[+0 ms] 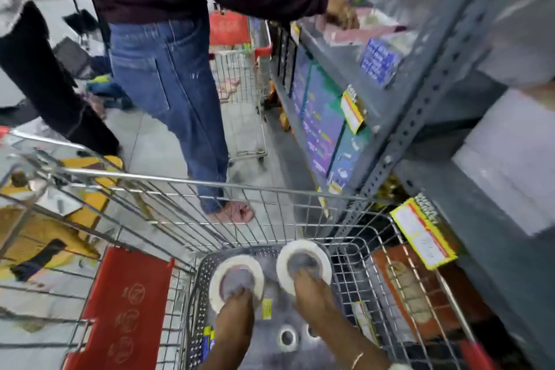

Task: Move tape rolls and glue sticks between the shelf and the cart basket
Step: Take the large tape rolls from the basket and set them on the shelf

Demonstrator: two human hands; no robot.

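Observation:
Two large white tape rolls lie in the wire cart basket (354, 276) at the bottom centre. My left hand (232, 324) grips the near rim of the left tape roll (222, 272). My right hand (315, 294) grips the near rim of the right tape roll (303, 248). Two small tape rolls (287, 338) lie lower in the basket between my forearms. Small blue and yellow glue sticks (207, 339) rest by the basket's left wall. The grey metal shelf (420, 117) rises to the right of the cart.
A person in blue jeans (168, 84) stands just beyond the cart, reaching onto the shelf. A second wire cart (243, 93) stands behind them. Yellow price tags (423, 237) hang off the shelf edges. Another cart with a red flap (126, 303) is at the left.

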